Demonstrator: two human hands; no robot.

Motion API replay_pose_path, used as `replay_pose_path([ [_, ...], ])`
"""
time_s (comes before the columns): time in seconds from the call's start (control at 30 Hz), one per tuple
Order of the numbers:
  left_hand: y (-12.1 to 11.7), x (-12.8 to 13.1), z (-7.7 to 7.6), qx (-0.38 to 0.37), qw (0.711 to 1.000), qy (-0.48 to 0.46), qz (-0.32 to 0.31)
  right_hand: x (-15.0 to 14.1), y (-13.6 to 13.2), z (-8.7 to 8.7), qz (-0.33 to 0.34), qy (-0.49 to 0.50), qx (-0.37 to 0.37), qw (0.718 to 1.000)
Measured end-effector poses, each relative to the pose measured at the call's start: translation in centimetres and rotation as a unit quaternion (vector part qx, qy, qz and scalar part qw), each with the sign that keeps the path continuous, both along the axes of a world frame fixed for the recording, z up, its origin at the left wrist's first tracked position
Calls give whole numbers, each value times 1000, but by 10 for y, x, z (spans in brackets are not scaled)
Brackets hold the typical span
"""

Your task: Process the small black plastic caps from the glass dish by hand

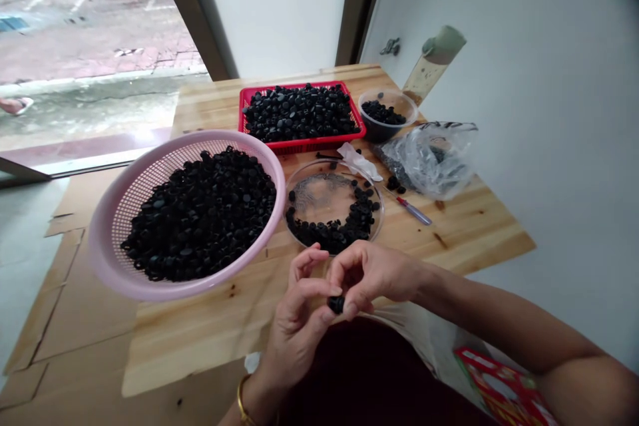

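Both my hands meet just past the near edge of the wooden table [479, 226]. My left hand [294, 329] and my right hand [372, 273] pinch one small black round part [336, 304] between their fingertips. Right in front of them lies a clear shallow dish [319, 196] with a ring of the same black parts. To its left stands a pink mesh basket [107, 239] heaped with black parts.
A red tray [243, 103] full of black parts sits at the back, a small clear bowl [402, 101] of parts to its right. A crumpled plastic bag [434, 156], a pen-like tool [414, 211] and a bottle [432, 66] stand near the wall. Cardboard lies left.
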State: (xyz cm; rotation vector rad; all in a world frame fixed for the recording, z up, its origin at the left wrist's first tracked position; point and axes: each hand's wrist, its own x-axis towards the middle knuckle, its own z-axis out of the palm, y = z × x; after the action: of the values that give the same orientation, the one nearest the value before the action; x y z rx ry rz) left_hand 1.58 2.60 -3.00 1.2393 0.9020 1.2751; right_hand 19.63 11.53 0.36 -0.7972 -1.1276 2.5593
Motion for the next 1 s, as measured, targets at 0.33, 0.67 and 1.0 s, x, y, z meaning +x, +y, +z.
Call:
replay_pose_path([
  [0.33,0,3,5,8,1000,19,20,-5,-6,-15,-40,30,-42,998],
  [0.67,2,3,15,12,992,93,80,7,15,26,-55,-24,172,983],
  [1.0,15,-20,19,60,949,286,122,-13,207,43,-183,-364,682,607],
])
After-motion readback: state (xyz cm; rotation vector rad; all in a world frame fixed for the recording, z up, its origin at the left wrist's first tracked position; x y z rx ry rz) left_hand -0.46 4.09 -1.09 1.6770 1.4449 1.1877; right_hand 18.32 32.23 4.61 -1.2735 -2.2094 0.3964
